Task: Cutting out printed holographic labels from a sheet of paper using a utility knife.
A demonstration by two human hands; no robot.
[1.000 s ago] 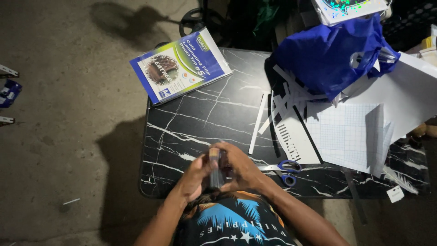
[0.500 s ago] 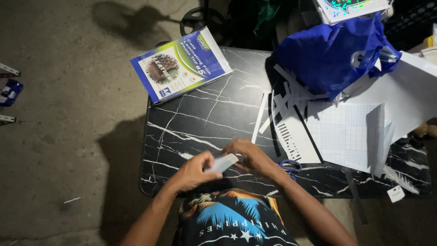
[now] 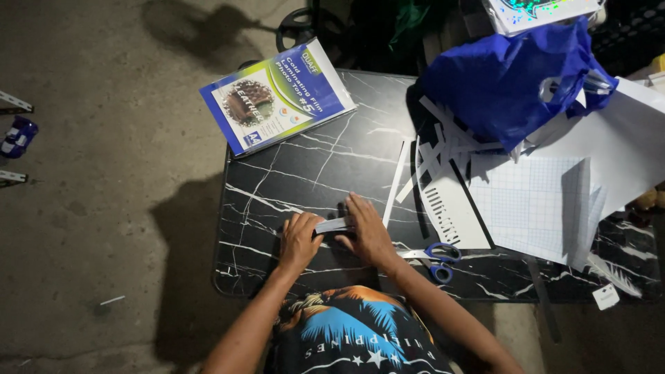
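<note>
A blue plastic bag (image 3: 512, 83) slumps at the far right of the black marble-patterned surface (image 3: 305, 173), its mouth turned toward the middle; white paper strips (image 3: 443, 142) spill out from under it, though what sits inside the bag cannot be made out. Above it a white tray-like thing with a glittery top (image 3: 540, 10) is cut off by the upper edge. Near the front edge of the surface, both hands press a small white folded strip (image 3: 332, 225) flat against it. The left hand (image 3: 299, 239) lies with its fingers curled down onto the strip's left end, and the right hand (image 3: 367, 232) lies with its fingers stretched out and pressed together over the right end, so most of the strip is covered and only a short pale piece shows between the hands. Whether anything dark lies under the right fingertips is hard to tell. Blue-handled scissors (image 3: 433, 255) rest just beside the right wrist, blades partly hidden by the forearm. A white sheet with cut slots (image 3: 450, 208) and a gridded sheet (image 3: 533, 204) lie to the right, overlapping, with a large white sheet (image 3: 623, 145) running out of view. A blue-and-white film packet (image 3: 277, 97) hangs over the far left corner. On the concrete floor (image 3: 104, 208), a small blue object (image 3: 17, 135) at the left edge is too dim to identify.
</note>
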